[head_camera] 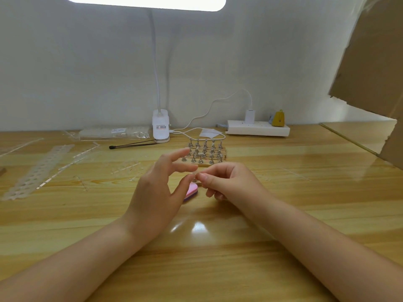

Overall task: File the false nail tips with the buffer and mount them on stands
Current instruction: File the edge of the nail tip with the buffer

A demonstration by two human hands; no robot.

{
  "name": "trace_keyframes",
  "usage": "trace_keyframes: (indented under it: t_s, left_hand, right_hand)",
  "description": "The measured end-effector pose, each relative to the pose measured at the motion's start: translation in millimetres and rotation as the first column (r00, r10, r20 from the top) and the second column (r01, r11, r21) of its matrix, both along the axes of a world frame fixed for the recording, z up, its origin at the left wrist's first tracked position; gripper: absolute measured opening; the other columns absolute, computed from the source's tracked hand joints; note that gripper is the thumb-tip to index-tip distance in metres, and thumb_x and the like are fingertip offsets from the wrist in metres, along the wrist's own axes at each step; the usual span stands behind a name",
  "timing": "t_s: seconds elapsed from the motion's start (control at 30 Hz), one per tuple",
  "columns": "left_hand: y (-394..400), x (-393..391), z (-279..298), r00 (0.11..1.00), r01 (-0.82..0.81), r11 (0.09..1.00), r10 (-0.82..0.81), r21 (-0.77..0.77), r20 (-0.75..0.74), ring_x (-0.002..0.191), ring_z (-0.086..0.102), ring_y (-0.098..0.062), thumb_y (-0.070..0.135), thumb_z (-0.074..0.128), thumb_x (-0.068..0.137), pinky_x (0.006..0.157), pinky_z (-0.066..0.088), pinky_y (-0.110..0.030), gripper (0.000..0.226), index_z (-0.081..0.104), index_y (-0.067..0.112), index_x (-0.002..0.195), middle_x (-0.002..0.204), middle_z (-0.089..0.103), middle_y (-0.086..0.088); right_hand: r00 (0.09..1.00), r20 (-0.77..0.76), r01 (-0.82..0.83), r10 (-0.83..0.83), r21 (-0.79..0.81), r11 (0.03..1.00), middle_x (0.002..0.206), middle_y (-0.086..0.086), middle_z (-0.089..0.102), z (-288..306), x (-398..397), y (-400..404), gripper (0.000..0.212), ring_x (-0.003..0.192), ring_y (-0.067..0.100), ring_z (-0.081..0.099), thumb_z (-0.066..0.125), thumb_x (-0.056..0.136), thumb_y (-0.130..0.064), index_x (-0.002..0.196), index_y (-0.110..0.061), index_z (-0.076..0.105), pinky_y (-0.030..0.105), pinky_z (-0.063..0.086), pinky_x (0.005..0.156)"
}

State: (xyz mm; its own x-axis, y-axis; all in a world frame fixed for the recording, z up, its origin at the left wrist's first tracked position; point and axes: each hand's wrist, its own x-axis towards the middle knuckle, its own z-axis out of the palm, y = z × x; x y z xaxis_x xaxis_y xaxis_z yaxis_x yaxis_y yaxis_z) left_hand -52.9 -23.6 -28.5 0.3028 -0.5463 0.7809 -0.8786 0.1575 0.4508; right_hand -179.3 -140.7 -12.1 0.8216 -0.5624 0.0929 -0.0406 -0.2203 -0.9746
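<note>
Two hands meet above my tabletop: right hand pinches a tiny stand, left hand spread wide, buffer beneath.

Home nail-craft desk: wooden table, clip lamp, power strip, racked nail stands.

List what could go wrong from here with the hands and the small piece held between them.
1. The piece pinched at the right hand fingertips is tiny; it might slip onto the table.
2. The left hand hovers over the pink buffer and may nudge it.
3. The rack of stands sits just behind and could be knocked.
</note>
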Motion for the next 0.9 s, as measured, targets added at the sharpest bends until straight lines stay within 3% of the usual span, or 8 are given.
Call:
trace_keyframes:
  t_s: [0.13, 0.27, 0.37, 0.47, 0.73, 0.9]
  left_hand:
    - [0, 3, -1, 1.000, -0.004, 1.000, 0.004, 0.019, -0.004, 0.096, 0.062, 0.000, 0.015, 0.074, 0.079, 0.091, 0.036, -0.003, 0.050, 0.049, 0.022, 0.123, 0.092, 0.071, 0.011]
    - [-1, 4, -4, 0.999, -0.033, 0.997, 0.034, 0.068, -0.008, 0.100, 0.060, 0.000, 0.013, 0.074, 0.080, 0.091, 0.034, -0.003, 0.055, 0.048, 0.019, 0.128, 0.094, 0.069, 0.013]
    - [-2, 4, -8, 0.998, -0.059, 0.979, 0.064, 0.196, -0.021, 0.100, 0.059, -0.003, 0.021, 0.074, 0.081, 0.089, 0.042, -0.016, 0.061, 0.044, 0.021, 0.134, 0.103, 0.065, 0.016]
    - [-4, 7, -11, 0.997, -0.072, 0.961, 0.073, 0.267, 0.004, 0.093, 0.058, -0.005, 0.026, 0.075, 0.082, 0.086, 0.049, -0.029, 0.059, 0.046, 0.023, 0.132, 0.106, 0.064, 0.013]
    - [-3, 7, -14, 0.993, -0.103, 0.931, 0.117, 0.351, -0.019, 0.086, 0.055, -0.003, 0.047, 0.072, 0.079, 0.079, 0.048, -0.027, 0.073, 0.035, 0.026, 0.138, 0.094, 0.056, 0.018]
    - [-3, 6, -12, 0.992, -0.127, 0.934, 0.120, 0.334, 0.041, 0.078, 0.058, -0.008, 0.043, 0.072, 0.081, 0.073, 0.049, -0.030, 0.067, 0.040, 0.021, 0.136, 0.081, 0.061, 0.013]
  right_hand:
    - [1.000, 0.009, -0.001, 0.002, -0.028, 1.000, 0.073, -0.009, 0.071, -3, 1, 0, 0.008, 0.063, 0.005, 0.063, 0.072, 0.085, -0.021, 0.089, -0.014, 0.074, 0.016, 0.045, 0.052]
    - [0.997, 0.072, 0.022, -0.027, 0.060, 0.998, 0.067, -0.007, 0.070, -6, 3, -2, 0.004, 0.058, 0.006, 0.061, 0.077, 0.080, -0.018, 0.079, -0.015, 0.074, 0.018, 0.042, 0.046]
    - [0.994, 0.096, 0.048, -0.059, 0.112, 0.993, 0.068, 0.000, 0.069, -9, 3, -6, 0.004, 0.057, 0.008, 0.060, 0.077, 0.079, -0.017, 0.076, -0.015, 0.075, 0.020, 0.042, 0.044]
    - [0.993, 0.060, 0.092, -0.097, 0.081, 0.992, 0.070, 0.002, 0.068, -12, 4, -8, 0.006, 0.058, 0.010, 0.060, 0.075, 0.081, -0.017, 0.083, -0.011, 0.073, 0.024, 0.043, 0.045]
    - [0.994, 0.052, 0.093, -0.098, 0.093, 0.991, 0.059, -0.002, 0.055, -14, 6, -8, 0.013, 0.046, 0.004, 0.049, 0.067, 0.088, -0.013, 0.091, 0.000, 0.067, 0.022, 0.039, 0.041]
    - [0.993, 0.061, 0.094, -0.102, 0.119, 0.988, 0.062, -0.003, 0.054, -13, 7, -6, 0.015, 0.050, 0.005, 0.048, 0.063, 0.090, -0.010, 0.095, 0.004, 0.066, 0.021, 0.038, 0.040]
